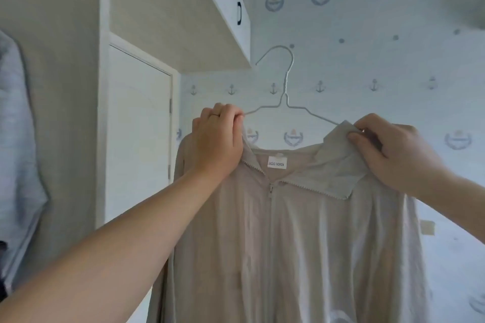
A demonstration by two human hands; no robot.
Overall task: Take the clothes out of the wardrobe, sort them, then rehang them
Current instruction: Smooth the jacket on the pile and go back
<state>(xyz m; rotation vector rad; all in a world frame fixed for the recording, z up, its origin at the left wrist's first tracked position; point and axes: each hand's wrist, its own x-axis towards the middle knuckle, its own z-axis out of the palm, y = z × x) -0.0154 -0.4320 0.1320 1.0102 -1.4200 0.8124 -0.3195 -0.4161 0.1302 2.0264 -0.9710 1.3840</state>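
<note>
We're holding a beige zip-up jacket up in front of us on a thin wire hanger, out in the room against the anchor-print wallpaper. Our left hand is clamped on the left shoulder of the jacket, fingers curled right where the hanger's arm goes into the fabric; there's a ring on one finger. Our right hand has its fingertips pinched together on the collar at the other end of the hanger. The zip pull sits just below the neck, with a white label above it. The hook is free in the air, just beside the white wall cabinet. A white door sits behind, and some grey garment hangs at the far left.
</note>
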